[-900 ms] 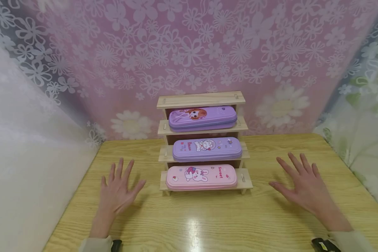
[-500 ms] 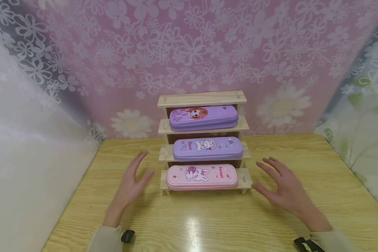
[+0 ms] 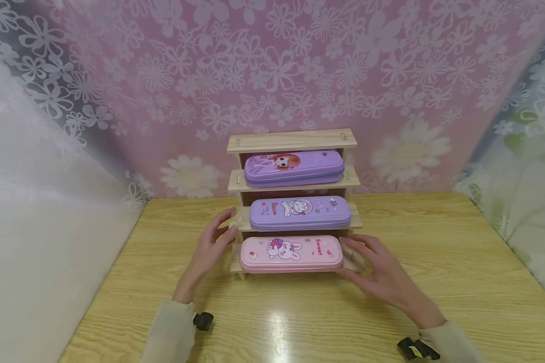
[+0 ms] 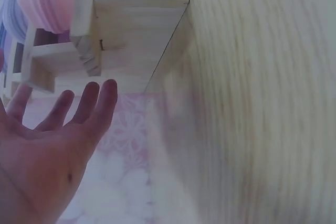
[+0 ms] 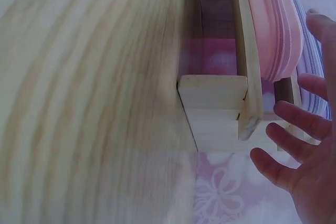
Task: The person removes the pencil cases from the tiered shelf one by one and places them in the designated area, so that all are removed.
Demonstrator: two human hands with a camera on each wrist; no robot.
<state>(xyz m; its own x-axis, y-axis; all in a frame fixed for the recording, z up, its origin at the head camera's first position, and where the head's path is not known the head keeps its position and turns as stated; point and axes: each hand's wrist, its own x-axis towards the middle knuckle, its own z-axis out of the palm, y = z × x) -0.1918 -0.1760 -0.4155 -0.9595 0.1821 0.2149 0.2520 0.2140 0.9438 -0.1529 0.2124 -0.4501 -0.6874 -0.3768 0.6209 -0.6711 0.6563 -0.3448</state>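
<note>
- Right hand [image 3: 381, 275]: has closed in from the open table to the right end of the pink pencil case [image 3: 291, 253]. Fingers spread and nearly straight, tips at or just beside the case end; contact cannot be confirmed. Nothing gripped.
- Left hand [image 3: 211, 249]: likewise moved inward, now just beside the left end of the wooden rack [image 3: 292, 141]. Fingers loosely extended, holding nothing; the left wrist view shows a gap to the rack.
- Pink pencil case: lies flat on the lowest tier, unmoved.
- Assessment: both hands bracket the lowest tier; a two-handed take of the pink case appears imminent, not begun.
- Lilac pencil case [image 3: 300, 213]: middle tier, untouched.
- Purple pencil case [image 3: 293, 168]: upper tier, untouched.
- Table [image 3: 436, 282]: bears the rack against the floral backdrop.
</note>
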